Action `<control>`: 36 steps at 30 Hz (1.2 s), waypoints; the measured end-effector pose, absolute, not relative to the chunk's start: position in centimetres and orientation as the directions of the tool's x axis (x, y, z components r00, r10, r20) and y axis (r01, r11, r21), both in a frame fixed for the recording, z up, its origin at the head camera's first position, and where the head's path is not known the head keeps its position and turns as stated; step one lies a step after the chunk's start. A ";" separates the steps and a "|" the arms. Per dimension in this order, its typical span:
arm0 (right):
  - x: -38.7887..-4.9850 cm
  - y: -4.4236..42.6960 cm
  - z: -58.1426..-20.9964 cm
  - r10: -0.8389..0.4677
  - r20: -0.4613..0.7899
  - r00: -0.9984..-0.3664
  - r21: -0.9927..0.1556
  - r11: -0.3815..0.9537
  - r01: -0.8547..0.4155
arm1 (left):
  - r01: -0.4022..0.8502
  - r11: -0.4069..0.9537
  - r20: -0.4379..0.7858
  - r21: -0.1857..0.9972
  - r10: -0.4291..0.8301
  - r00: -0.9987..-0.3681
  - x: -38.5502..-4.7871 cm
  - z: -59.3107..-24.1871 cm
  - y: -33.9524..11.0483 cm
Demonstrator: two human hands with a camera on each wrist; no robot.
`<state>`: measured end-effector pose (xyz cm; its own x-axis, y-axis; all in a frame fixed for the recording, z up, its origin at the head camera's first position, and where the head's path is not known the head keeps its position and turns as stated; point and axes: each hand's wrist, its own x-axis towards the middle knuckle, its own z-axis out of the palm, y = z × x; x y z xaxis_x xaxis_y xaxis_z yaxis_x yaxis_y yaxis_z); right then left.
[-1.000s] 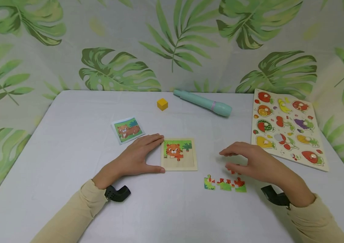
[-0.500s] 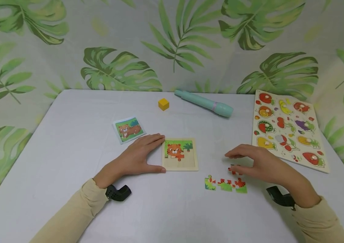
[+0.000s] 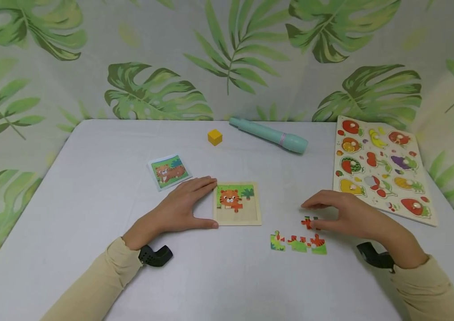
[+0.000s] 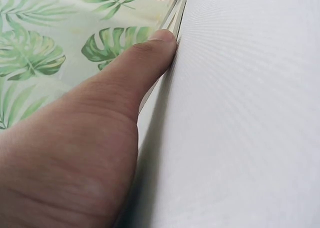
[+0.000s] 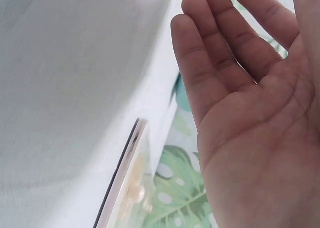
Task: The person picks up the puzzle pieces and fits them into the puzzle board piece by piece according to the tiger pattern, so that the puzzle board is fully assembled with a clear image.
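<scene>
A square wooden puzzle frame (image 3: 249, 216) holds tiger-face and green pieces in its upper and left part; its lower part shows bare wood. My left hand (image 3: 183, 207) rests at its left edge, thumb and fingers spread and touching it. Over the red puzzle piece (image 3: 307, 222) hovers my right hand (image 3: 347, 211), thumb and fingers apart, the thumb covering part of it. Whether another piece lies under the thumb I cannot tell. Below lie a green piece (image 3: 277, 242), a red-green piece (image 3: 297, 244) and another (image 3: 318, 244). In the right wrist view the palm (image 5: 260, 138) holds nothing.
A tiger picture card (image 3: 168, 171) lies left of the frame. Behind are a yellow cube (image 3: 215, 137) and a teal microphone-shaped object (image 3: 269, 133). A fruit board (image 3: 383, 169) lies at the right, close beyond my right hand.
My right hand has moved slightly to the right, uncovering more of the red piece. My left hand stays at the frame, and the pieces have not moved.
</scene>
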<state>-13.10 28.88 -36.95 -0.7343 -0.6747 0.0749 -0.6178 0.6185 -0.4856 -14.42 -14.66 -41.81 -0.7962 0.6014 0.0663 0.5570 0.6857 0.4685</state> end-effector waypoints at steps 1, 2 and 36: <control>-13.2 29.0 -37.0 -0.675 0.068 -0.735 -0.487 0.620 -0.615 | 0.556 0.687 0.065 0.469 0.601 -0.797 -14.4 -41.8 -14.6; -13.2 29.1 -37.0 -0.675 0.061 -0.735 -0.491 0.621 -0.611 | 0.554 0.687 0.063 0.469 0.600 -0.797 -14.4 -41.7 -14.6; -13.9 30.1 -37.4 -0.724 -0.032 -0.689 -0.473 0.618 -0.628 | 0.551 0.692 0.058 0.468 0.598 -0.800 -14.4 -41.8 -14.7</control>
<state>-13.92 30.10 -37.37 -0.6888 -0.7243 -0.0317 -0.6281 0.6180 -0.4728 -14.43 -14.65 -41.81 -0.7998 0.5975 0.0581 0.5506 0.6915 0.4675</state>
